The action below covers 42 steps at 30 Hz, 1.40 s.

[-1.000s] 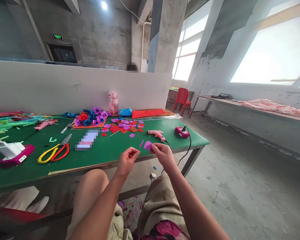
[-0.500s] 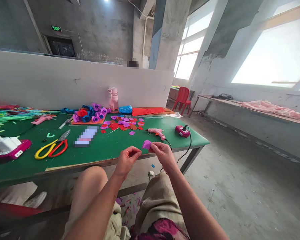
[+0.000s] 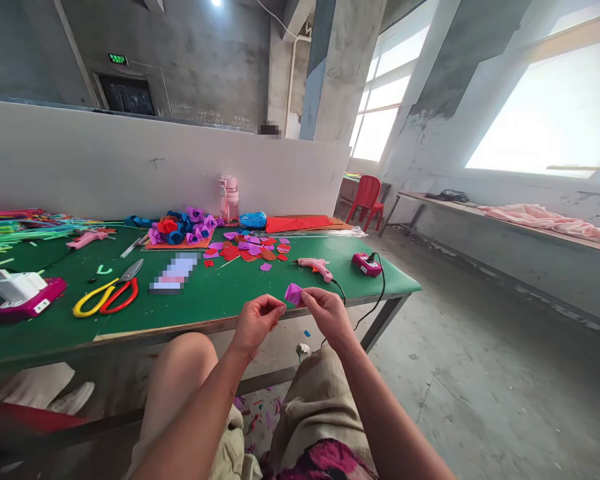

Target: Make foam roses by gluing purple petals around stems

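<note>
Between thumb and fingers, my right hand (image 3: 327, 312) pinches a small purple paper petal (image 3: 293, 293), curled at its free side. Just left of it, my left hand (image 3: 256, 323) has thumb and forefinger pressed together; what they hold, if anything, is too small to make out. Both hands are over the near edge of the green table (image 3: 250, 283). Beyond them lie loose red and purple petals (image 3: 250, 249) and a pink glue gun (image 3: 316, 267), whose cord runs down behind my right hand.
Scissors with yellow and red handles (image 3: 111, 293) lie left, near a white plug on a magenta power strip (image 3: 40, 301). Finished paper flowers (image 3: 185, 227) and a pink bottle (image 3: 229, 200) stand at the back. Another power strip (image 3: 367, 264) sits at the right end.
The purple petal has turned and looks more curled in my right hand. Both hands stay nearly in place; the whole view has shifted slightly.
</note>
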Tool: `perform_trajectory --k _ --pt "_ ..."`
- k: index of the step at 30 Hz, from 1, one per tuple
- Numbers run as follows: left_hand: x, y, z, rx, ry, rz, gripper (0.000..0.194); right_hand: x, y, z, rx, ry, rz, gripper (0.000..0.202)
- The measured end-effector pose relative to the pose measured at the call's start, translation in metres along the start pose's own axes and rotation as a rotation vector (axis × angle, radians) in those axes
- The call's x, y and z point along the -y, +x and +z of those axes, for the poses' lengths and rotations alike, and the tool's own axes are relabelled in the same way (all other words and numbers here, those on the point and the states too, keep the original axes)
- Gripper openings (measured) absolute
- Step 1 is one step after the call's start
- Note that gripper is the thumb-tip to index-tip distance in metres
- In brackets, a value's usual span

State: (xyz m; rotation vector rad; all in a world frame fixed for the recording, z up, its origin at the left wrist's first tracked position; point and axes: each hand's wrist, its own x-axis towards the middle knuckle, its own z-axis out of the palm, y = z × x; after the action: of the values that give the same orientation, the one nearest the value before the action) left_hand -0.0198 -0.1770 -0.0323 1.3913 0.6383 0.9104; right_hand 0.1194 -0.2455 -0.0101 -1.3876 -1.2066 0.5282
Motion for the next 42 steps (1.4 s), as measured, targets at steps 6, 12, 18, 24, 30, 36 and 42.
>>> perform_trajectory --k 6,12,18,24,30,36,42 --pt "0.001 0.0 0.0 0.005 0.007 0.006 0.023 0.0 -0.002 0.002 0.005 0.11 0.046 0.029" --pt "0.002 0.001 0.0 0.016 -0.001 0.008 0.022 0.002 -0.004 0.007 0.034 0.272 0.095 0.029" --pt "-0.001 -0.001 0.001 0.016 -0.001 0.002 0.021 0.001 -0.006 0.008 0.03 0.32 0.106 0.031" --pt "0.001 0.0 0.0 0.028 -0.025 -0.003 0.021 0.001 -0.006 0.009 0.021 0.353 0.109 0.031" --pt "0.002 0.0 0.0 0.036 -0.059 -0.009 0.021 0.006 -0.008 0.011 0.042 0.388 0.119 0.034" --pt "0.002 -0.001 0.001 0.034 -0.085 -0.024 0.024 0.005 -0.011 0.015 0.032 0.381 0.162 0.033" --pt "0.0 -0.002 0.003 0.005 -0.108 -0.061 0.028 -0.001 -0.015 0.025 0.073 0.528 0.149 0.032"
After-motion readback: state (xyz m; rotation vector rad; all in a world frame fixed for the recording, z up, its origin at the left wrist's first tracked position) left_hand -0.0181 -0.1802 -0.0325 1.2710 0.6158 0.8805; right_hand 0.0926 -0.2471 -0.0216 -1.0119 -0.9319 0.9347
